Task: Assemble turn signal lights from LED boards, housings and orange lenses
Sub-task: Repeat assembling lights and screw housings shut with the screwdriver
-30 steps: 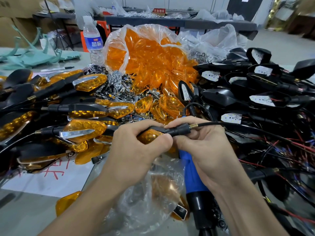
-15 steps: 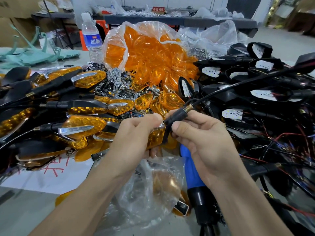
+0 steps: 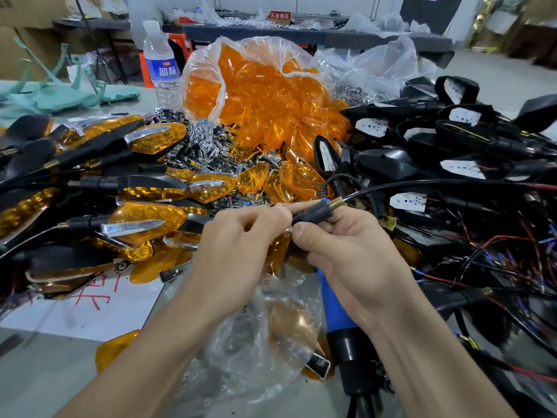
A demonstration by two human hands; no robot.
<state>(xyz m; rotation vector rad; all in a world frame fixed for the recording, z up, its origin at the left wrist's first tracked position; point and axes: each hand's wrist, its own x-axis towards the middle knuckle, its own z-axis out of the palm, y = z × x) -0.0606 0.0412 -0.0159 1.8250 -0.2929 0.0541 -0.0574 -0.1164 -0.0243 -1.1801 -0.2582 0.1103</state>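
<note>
Fingers [image 3: 280, 213] of the left hand [image 3: 238, 251] are curled around the body of one turn signal light [image 3: 278, 251] at the centre of the frame, so only a little of its orange shows under the palm. The right hand [image 3: 355, 254] pinches the black stem [image 3: 313, 213] of the same light between thumb and forefinger. Just beyond this pinch is the brass thread [image 3: 336, 203], and from it a black cable [image 3: 422, 184] runs toward the right edge. No finger is spread.

I judge that the lens is being pressed into the housing, or checked after pressing; the left hand covers the joint, so I cannot tell if it is seated. To do this well, the right hand should keep the stem steady while the left presses evenly around the rim, not on one corner, because thin plastic may crack or stay half open. The cable should stay free of the joint.

A blue tool [image 3: 334, 300] lies under the right wrist, beside a clear plastic bag [image 3: 241, 351] at lower centre. Finished lights [image 3: 144, 218] are piled at the left, and black housings with white LED boards [image 3: 370, 128] at the right. The big bag of orange lenses [image 3: 265, 95] stands at upper centre, with a water bottle [image 3: 161, 70] to its left.
</note>
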